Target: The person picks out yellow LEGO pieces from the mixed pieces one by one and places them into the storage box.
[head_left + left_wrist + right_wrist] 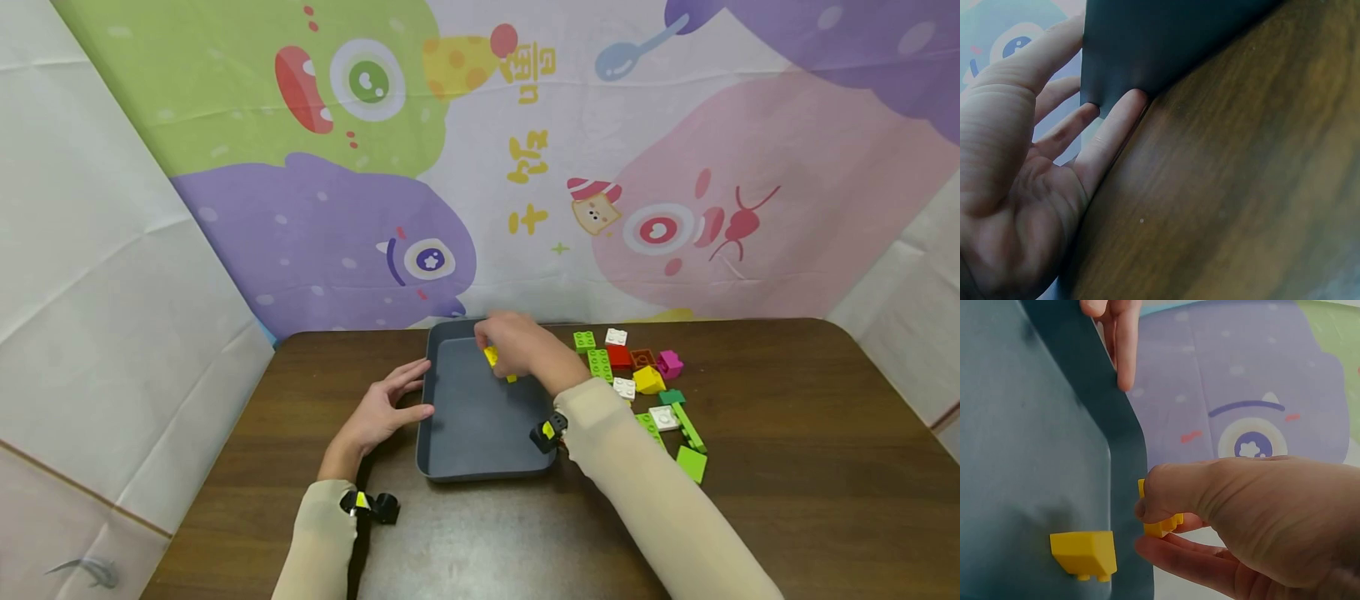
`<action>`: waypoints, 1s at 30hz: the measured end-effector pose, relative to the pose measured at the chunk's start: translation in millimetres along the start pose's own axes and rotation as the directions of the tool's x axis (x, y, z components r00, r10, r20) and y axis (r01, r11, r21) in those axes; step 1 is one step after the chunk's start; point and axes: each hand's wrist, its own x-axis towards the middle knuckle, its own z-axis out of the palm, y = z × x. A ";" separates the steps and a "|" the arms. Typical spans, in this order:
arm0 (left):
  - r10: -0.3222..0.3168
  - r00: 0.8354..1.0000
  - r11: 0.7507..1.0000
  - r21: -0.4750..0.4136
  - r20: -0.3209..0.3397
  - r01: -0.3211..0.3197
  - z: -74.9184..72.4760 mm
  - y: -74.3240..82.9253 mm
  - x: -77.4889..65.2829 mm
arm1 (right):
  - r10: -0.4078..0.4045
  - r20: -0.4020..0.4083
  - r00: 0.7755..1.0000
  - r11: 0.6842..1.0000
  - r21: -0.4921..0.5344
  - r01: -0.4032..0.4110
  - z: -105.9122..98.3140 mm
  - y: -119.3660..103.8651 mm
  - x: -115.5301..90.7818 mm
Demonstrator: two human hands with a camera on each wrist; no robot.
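Note:
A grey rectangular tray [480, 425] lies on the wooden table. My left hand [382, 408] rests at its left side, fingers extended, with fingertips against the outer wall in the left wrist view [1113, 131]. Over the far part of the tray, my right hand [517, 343] pinches a yellow toy building block [1160, 526] between thumb and fingers; part of the block is hidden behind them. A second yellow block [1085, 553], with a sloped side, lies inside the tray close to its wall.
Right of the tray lie several loose blocks: lime green [600, 364], white [617, 337], red [618, 357], brown [642, 358], magenta [670, 364] and yellow [648, 380]. My right sleeve [645, 475] covers some of them. A cartoon cloth [525, 275] hangs behind the table [810, 450].

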 end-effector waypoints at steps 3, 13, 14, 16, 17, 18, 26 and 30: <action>-0.001 1.000 1.000 -0.003 -0.001 0.001 0.0 0.2 -0.2 | 0.014 0.011 1.000 1.000 0.004 -0.014 -0.3 -4.5 0.0; 0.000 1.000 1.000 -0.002 -0.003 0.000 0.2 0.0 -0.3 | 0.001 -0.020 1.000 1.000 0.012 -0.001 -5.0 -9.3 -0.6; 0.000 1.000 1.000 -0.003 -0.002 0.000 0.3 0.2 0.0 | -0.001 -0.027 1.000 1.000 0.016 0.001 -5.8 -9.4 -0.5; -0.005 1.000 1.000 -0.002 -0.001 0.005 0.1 0.6 0.4 | -0.003 -0.043 0.999 1.000 0.024 0.005 -6.8 -9.7 0.1; -0.008 1.000 1.000 -0.001 0.000 0.008 -0.1 1.0 0.5 | -0.007 -0.051 0.999 1.000 0.029 0.008 -7.2 -9.9 0.2; -0.011 1.000 1.000 -0.001 0.000 0.011 -0.1 1.2 0.5 | -0.009 -0.057 0.998 0.999 0.034 0.011 -7.1 -10.0 0.5; -0.007 1.000 1.000 0.009 0.003 0.007 0.3 2.6 -0.4 | -0.047 -0.160 0.986 0.997 0.055 0.056 1.9 -8.5 1.8; -0.012 1.000 1.000 0.005 0.003 0.012 -0.4 2.5 -0.8 | -0.056 -0.234 0.971 0.996 0.058 0.071 8.6 -8.6 3.5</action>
